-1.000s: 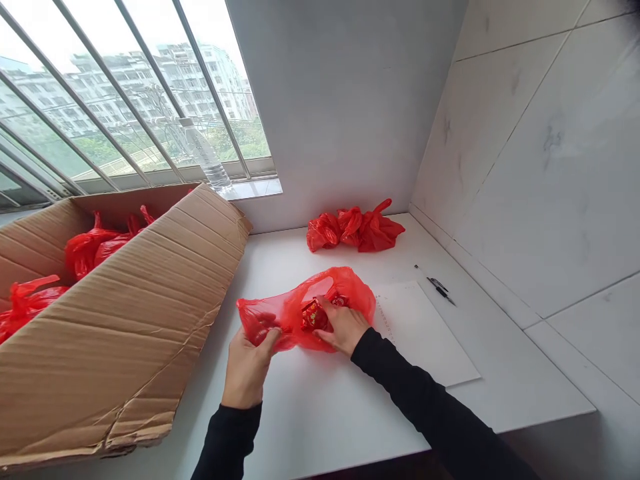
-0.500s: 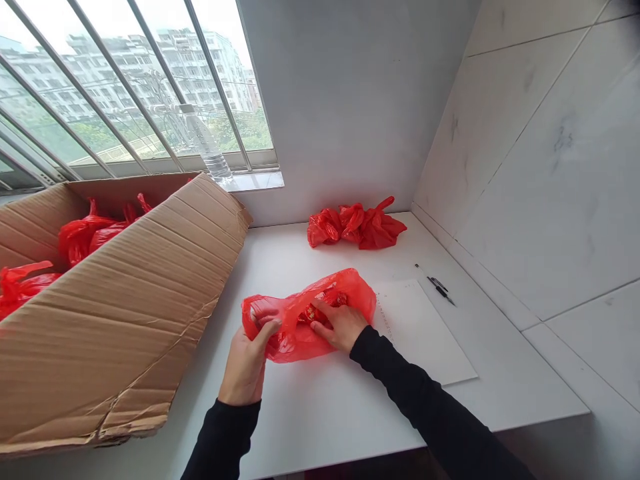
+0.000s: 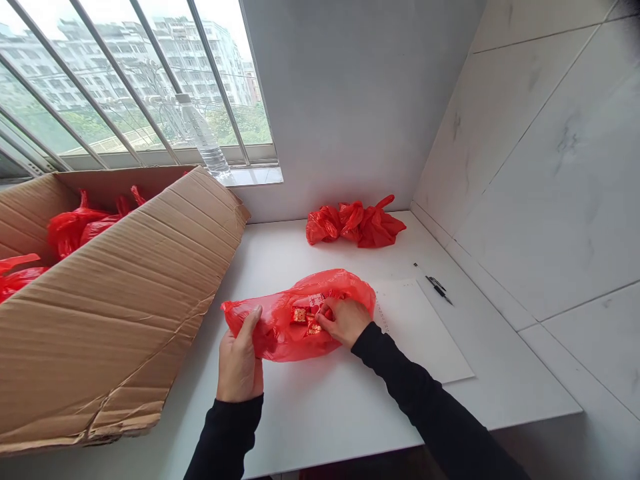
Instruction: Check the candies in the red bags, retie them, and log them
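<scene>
A deep brown corrugated-cardboard box (image 3: pixel 120 313) stands at the left, close enough that the forearm should mind its wall. Next, the left hand (image 3: pixel 240 363) holds the left end of a thin, translucent red plastic bag (image 3: pixel 274 310) between thumb and fingers, the fingers hidden by the film; a light pull should suit such film better than a tug. The bag lies on the flat white tabletop (image 3: pixel 310 420). Within its middle sit small, square red-and-gold wrapped packets (image 3: pixel 299 315), probably best handled singly rather than scooped. The right hand (image 3: pixel 347 321) has its fingertips bunched at the packets; whether they pinch one cannot be told. A low wrist would avoid snagging the film. Farther right, beside the bag, lies a white paper sheet (image 3: pixel 425 340), easily creased if the sleeve drags.
</scene>
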Demonstrator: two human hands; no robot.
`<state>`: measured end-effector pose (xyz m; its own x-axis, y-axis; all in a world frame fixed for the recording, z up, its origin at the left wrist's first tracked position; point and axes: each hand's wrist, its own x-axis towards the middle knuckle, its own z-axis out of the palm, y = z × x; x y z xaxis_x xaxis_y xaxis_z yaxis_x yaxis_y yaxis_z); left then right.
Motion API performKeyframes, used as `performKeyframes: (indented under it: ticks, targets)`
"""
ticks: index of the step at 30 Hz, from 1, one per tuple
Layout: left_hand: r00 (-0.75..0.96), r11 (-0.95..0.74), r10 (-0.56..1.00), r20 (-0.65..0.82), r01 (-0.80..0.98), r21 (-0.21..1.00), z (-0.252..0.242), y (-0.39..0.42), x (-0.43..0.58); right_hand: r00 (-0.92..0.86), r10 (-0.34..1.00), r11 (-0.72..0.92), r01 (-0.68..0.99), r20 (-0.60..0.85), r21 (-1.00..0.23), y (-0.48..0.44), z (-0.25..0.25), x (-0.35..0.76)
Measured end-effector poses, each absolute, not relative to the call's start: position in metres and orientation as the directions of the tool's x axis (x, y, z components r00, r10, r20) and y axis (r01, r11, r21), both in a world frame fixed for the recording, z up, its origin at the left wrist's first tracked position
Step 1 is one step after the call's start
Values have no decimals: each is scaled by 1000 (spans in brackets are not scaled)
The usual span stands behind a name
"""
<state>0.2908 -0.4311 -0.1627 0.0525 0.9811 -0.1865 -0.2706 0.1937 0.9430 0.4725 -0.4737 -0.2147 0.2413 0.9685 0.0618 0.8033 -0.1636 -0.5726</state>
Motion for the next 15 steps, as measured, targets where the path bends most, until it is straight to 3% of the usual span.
performKeyframes:
  ticks: [15]
  targets:
    - [-49, 165, 980, -194, -349, 923, -164, -440, 293, 149, 989, -117, 761, -4, -639, -480, -214, 475]
